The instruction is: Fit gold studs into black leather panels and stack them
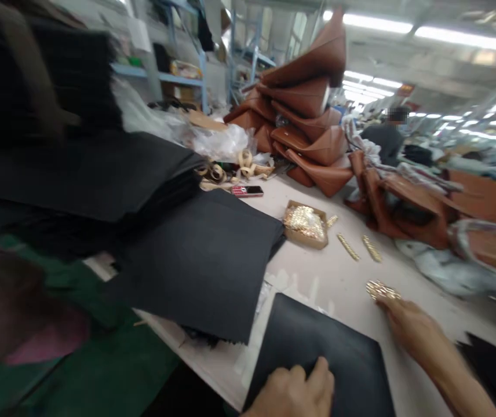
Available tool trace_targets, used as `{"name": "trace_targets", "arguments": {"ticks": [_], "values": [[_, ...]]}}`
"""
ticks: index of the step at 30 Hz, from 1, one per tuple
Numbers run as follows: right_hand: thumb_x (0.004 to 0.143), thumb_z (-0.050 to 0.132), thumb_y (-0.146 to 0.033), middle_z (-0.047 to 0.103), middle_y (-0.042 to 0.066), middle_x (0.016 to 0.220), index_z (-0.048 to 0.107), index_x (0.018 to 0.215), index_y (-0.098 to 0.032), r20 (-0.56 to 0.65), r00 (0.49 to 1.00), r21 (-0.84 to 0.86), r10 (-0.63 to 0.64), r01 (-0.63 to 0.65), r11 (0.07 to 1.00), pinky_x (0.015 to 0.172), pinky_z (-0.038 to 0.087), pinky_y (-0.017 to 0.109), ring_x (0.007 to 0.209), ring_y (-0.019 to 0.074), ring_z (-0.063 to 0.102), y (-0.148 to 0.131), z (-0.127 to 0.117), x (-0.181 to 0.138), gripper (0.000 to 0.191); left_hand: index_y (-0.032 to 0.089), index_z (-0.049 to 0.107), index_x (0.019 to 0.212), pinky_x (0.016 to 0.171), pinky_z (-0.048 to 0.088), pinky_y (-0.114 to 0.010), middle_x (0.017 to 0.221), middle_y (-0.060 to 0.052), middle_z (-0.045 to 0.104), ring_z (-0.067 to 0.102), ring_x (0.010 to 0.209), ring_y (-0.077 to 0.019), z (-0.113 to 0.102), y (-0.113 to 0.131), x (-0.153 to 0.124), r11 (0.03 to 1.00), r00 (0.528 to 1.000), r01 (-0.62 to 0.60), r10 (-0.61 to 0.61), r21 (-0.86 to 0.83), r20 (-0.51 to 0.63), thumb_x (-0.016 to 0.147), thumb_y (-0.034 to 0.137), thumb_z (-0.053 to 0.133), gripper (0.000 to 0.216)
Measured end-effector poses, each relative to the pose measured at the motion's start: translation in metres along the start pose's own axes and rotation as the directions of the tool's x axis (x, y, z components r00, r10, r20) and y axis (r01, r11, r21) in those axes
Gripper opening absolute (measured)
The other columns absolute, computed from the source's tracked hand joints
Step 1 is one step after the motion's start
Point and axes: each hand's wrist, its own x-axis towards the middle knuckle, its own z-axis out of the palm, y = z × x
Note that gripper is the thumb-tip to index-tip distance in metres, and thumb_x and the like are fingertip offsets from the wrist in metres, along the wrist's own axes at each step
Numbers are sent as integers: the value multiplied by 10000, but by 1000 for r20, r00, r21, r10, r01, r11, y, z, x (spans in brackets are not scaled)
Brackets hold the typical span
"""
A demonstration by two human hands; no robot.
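A smooth black panel [339, 353] lies at the table's near edge. My left hand [294, 391] rests on it with bent fingers drawn together; their undersides are hidden, so anything in them cannot be made out. To the right, my right hand [408, 327] reaches forward with its fingers closed at a small cluster of shiny gold chain-like strips [382, 289]. Beyond that hand lie two separate rows of gold strips, one slim [347, 247] and one wider [372, 249]. A small cardboard box [317, 242] holds many more gold pieces in clear plastic.
Black sheets are stacked at left [204, 260], overhanging the table edge. A red phone [247, 191] lies behind them near tape rolls [245, 165]. Brown leather bag pieces [313, 139] are piled at the back, with more brown bags [408, 200] at right. A person [385, 139] is in the distance.
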Motion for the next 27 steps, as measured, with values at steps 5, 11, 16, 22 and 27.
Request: {"name": "trace_targets", "arguments": {"ticks": [5,11,16,22,27], "values": [[927,437,-281,723,133,1060,715,1005,-189,96,978,168,184,-199,966,945,481,420,1018,288,657,-28,-33,-2,303,153,551,1349,638,608,-375,1430,-93,538,682,846,-238,-25,-6,6,987,971,57,-20,-149,237,936,389,501,478],[892,527,-331,758,74,986,730,962,-211,110,929,296,352,-369,881,860,502,364,930,259,698,-29,-36,-24,247,156,510,1392,733,613,-420,1463,-89,500,669,921,-256,-35,-4,9,980,948,92,-32,-174,317,963,300,446,457],[865,552,-373,758,76,1001,745,964,-196,132,871,448,473,-478,755,858,489,355,949,260,685,-33,-40,-38,279,143,509,1390,735,607,-411,1463,-89,504,660,911,-241,-37,-2,10,986,957,82,-37,-147,286,963,258,453,445],[818,614,-441,695,27,690,744,903,-176,206,799,618,565,-554,558,651,481,307,659,200,629,-42,-39,-61,307,151,525,1375,737,599,-407,1440,-71,534,655,912,-234,-39,-1,11,986,956,92,-48,-140,288,966,271,467,430],[705,712,-473,723,88,778,746,861,-112,347,720,752,601,-597,280,651,542,310,663,190,665,-50,-36,-76,394,160,521,1379,746,591,-406,1446,-56,529,649,918,-230,-39,-1,9,985,958,95,-51,-142,283,967,273,467,431]]}}
